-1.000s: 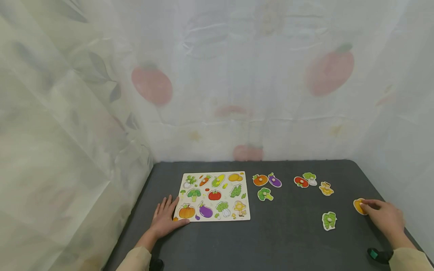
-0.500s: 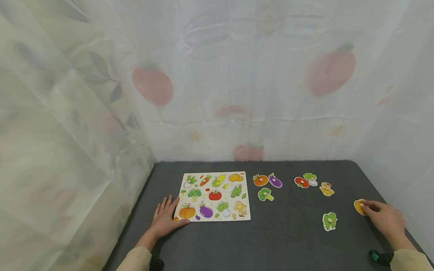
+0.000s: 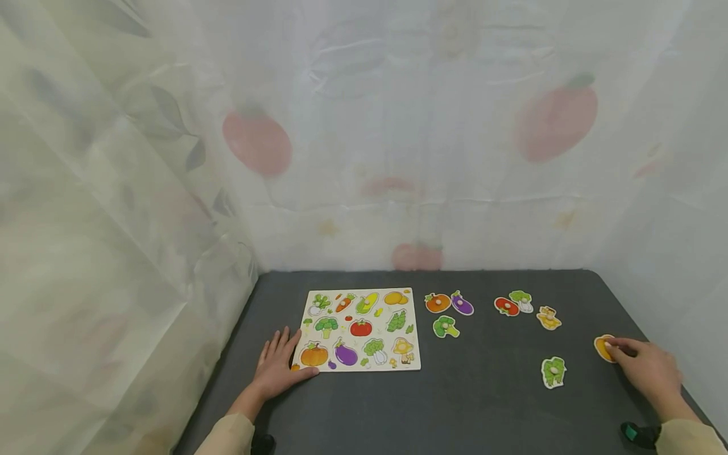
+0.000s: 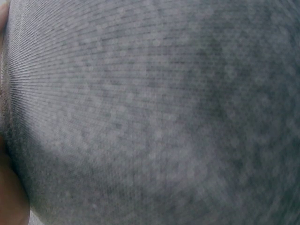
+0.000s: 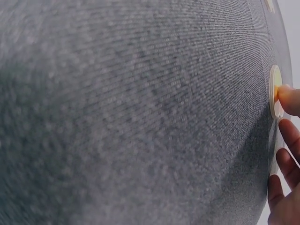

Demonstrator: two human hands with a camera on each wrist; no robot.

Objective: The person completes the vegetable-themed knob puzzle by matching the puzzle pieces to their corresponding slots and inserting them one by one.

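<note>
My left hand (image 3: 279, 368) lies with fingers spread on the left edge of a white vegetable puzzle board (image 3: 335, 338), thumb along its lower left corner. In the left wrist view only bits of that hand's fingers (image 4: 11, 199) show at the border. At the far right, my right hand (image 3: 648, 373) pinches a yellow-orange puzzle piece (image 3: 603, 347) by its knob, the piece at the tabletop. The right wrist view has this piece (image 5: 275, 93) edge-on, a fingertip against it and the other fingers below. Left of the right hand lies a green leafy puzzle piece (image 3: 553, 373).
Pumpkin (image 3: 437, 303), eggplant (image 3: 462, 304) and broccoli (image 3: 445, 327) pieces lie right of the board. Farther right are tomato (image 3: 506, 307), cabbage (image 3: 521, 301) and mushroom (image 3: 548, 318) pieces. The dark tabletop (image 3: 455, 411) is bounded by a pale curtain (image 3: 483, 234).
</note>
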